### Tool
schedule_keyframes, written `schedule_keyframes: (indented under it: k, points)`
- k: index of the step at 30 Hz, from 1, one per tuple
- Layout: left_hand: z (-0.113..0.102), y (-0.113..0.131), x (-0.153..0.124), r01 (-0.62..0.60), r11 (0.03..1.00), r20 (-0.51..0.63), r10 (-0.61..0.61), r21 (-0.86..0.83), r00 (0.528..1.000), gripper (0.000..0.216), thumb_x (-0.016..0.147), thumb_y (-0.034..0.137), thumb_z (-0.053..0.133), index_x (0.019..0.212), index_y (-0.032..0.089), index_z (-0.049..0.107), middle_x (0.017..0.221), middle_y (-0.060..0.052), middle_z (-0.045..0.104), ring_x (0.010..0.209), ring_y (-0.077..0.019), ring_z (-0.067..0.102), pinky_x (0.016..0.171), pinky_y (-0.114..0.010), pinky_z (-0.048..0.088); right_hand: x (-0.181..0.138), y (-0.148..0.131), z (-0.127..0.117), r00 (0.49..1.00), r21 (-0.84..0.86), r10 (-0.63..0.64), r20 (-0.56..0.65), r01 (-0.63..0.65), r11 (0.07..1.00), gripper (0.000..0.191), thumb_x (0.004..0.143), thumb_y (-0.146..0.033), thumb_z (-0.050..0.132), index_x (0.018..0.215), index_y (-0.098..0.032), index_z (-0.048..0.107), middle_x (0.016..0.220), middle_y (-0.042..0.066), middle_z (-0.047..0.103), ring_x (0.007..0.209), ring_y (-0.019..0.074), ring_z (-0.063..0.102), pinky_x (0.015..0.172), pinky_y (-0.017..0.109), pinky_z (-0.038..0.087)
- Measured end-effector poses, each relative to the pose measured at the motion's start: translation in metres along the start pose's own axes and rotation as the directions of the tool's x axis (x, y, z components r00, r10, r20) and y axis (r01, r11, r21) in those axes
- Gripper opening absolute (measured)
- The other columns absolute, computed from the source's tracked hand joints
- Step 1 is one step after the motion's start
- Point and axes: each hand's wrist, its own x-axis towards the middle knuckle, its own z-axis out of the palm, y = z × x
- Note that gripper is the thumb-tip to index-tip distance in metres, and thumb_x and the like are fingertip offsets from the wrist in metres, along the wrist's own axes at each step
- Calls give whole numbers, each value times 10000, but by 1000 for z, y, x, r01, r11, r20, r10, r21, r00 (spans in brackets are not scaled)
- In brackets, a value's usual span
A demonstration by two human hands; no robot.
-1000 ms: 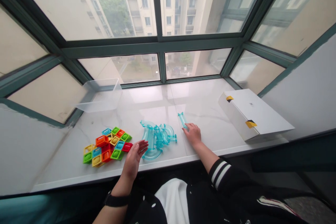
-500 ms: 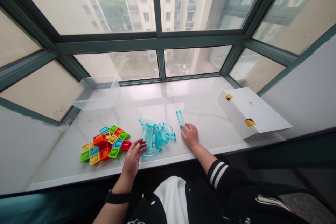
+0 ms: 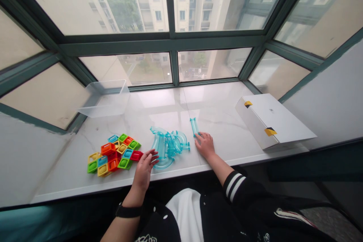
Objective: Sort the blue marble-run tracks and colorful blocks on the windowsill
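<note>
My right hand (image 3: 205, 145) is closed at the near end of a straight clear-blue track piece (image 3: 194, 125), which lies flat on the white sill; its fingertips cover that end. Just left of it is a pile of clear-blue curved and straight track pieces (image 3: 171, 145). At the pile's near left edge is my left hand (image 3: 145, 164), its fingers loosely apart and nothing held in them. On the far side of that hand, colourful plastic blocks (image 3: 113, 157) in red, green, yellow and blue form a heap.
A clear plastic bin (image 3: 103, 111) stands at the back left of the sill (image 3: 159, 106). To the right is a white box (image 3: 273, 121) with yellow-and-black tape tabs. Green-framed windows (image 3: 172, 41) enclose the far side.
</note>
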Motion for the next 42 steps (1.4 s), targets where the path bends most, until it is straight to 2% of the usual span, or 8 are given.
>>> schedule_keyframes:
  k: [31, 34, 39, 42]
  points:
    - [-3, -7, 0, 22, 997, -62, -18, 69, 998, 549, 713, 522, 871, 1113, 171, 733, 1097, -119, 755, 965, -258, 729, 812, -378, 588, -1, 3, 1, 1000, 17, -10, -12, 10, 1000, 377, 984, -312, 597, 1334, -289, 733, 1391, 114, 631, 1299, 315, 524, 1137, 489, 414]
    - [-5, -8, -1, -14, 991, -64, 23, 136, 998, 568, 705, 531, 871, 1125, 178, 728, 1095, -114, 750, 923, -242, 721, 777, -355, 578, -1, 5, 0, 999, 67, -2, -45, 5, 998, 387, 978, -309, 579, 1332, -267, 730, 1390, 126, 611, 1298, 321, 526, 1141, 502, 429]
    - [-6, -9, -3, -114, 946, -21, 126, 303, 992, 565, 733, 548, 847, 1153, 191, 725, 1074, -105, 744, 819, -208, 672, 668, -303, 529, -8, 8, -6, 983, 216, 28, -179, 12, 976, 397, 968, -306, 535, 1314, -213, 704, 1368, 158, 586, 1301, 324, 530, 1152, 527, 449]
    - [-5, -10, -5, -134, 929, -9, 146, 345, 989, 568, 732, 554, 852, 1155, 194, 731, 993, -77, 730, 769, -192, 640, 630, -279, 485, -20, 5, -13, 972, 276, 35, -230, 31, 961, 387, 967, -311, 529, 1301, -199, 689, 1319, 167, 611, 1271, 329, 557, 1129, 552, 471]
